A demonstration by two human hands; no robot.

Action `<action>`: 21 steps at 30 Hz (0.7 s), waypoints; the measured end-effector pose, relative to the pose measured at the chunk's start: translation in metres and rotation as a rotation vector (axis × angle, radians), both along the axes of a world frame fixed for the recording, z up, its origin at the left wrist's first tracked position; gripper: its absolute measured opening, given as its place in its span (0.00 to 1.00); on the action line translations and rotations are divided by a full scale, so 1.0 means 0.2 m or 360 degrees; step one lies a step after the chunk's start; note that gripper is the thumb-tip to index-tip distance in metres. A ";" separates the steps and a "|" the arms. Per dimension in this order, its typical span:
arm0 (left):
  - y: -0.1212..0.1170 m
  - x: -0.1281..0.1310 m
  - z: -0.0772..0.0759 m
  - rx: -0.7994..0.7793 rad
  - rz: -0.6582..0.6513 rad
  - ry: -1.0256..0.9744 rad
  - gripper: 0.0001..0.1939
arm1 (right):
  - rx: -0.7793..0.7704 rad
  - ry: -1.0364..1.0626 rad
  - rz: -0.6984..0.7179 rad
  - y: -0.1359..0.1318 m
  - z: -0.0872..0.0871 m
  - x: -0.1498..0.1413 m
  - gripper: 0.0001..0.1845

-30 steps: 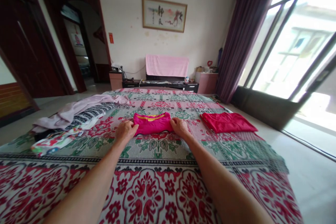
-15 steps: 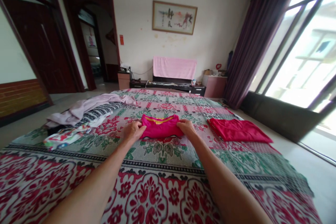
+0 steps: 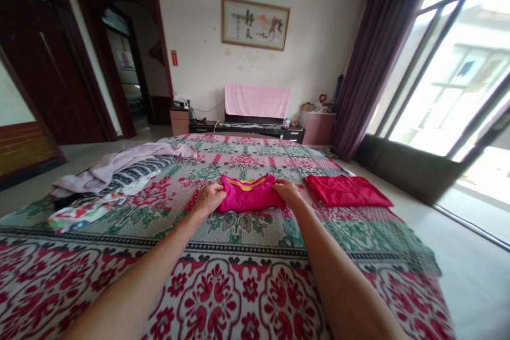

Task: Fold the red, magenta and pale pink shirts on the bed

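Note:
A bright pink shirt (image 3: 249,196), folded into a small bundle with its yellow-trimmed neckline at the far side, is between my hands on the patterned bedspread (image 3: 235,287). My left hand (image 3: 210,197) pinches the shirt's left edge, thumb on top. At the opposite edge, my right hand (image 3: 287,191) grips the cloth in the same way. To the right of my right hand lies a folded red garment (image 3: 348,191), flat and apart from the pink one.
Left on the bed is a loose pile: a pale pink garment (image 3: 107,162), a black-and-white patterned one (image 3: 139,172) and a colourful printed one (image 3: 85,212). Beyond the bed's far edge stands a low cabinet (image 3: 243,130) with a pink cloth (image 3: 257,100) above it.
The view has turned slightly right, so the room shifts left in the picture. Both hands still hold the pink shirt, which has moved a little right relative to the bedspread.

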State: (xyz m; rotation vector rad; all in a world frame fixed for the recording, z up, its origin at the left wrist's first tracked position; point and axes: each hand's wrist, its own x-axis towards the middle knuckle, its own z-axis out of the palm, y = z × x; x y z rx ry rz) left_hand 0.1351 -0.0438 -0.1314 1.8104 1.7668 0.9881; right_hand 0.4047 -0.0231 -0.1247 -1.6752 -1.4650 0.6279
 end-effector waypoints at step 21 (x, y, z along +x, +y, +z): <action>0.15 1.30 0.22 0.0002 -0.0655 -0.0533 0.15 | 0.0259 -0.0557 -0.0911 -0.05 0.38 1.05 0.20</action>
